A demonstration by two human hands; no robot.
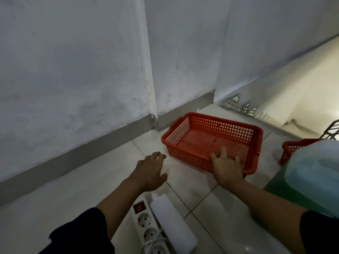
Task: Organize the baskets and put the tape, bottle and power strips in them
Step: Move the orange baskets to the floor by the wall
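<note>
**Empty Basket Set by the Wall, Loading Yet to Begin**

While nothing has yet gone into it, a red mesh basket (212,142) sits on the tiled floor (73,195) close to the wall corner (155,116), its perforated bottom bare. The person's right hand (227,166) lies over the basket's near rim, fingers bent across the edge and gripping it. The left hand (151,170) hovers just left of the basket, apart from it, fingers loosely spread and holding nothing.

A second red basket (293,149) shows only partly at the right edge, its contents hidden behind a large translucent container of green liquid (302,175) in the foreground. Near the bottom of the frame, between the forearms, a white power strip (145,222) with a red switch lies on the floor, and a white bottle (172,222) lies on its side just beside it, perhaps resting on it. No tape can be seen.

By this evidence the work stands at its early stage: one basket appears to be being positioned, while the bottle, the power strip and the tape all remain to be put away.
</note>
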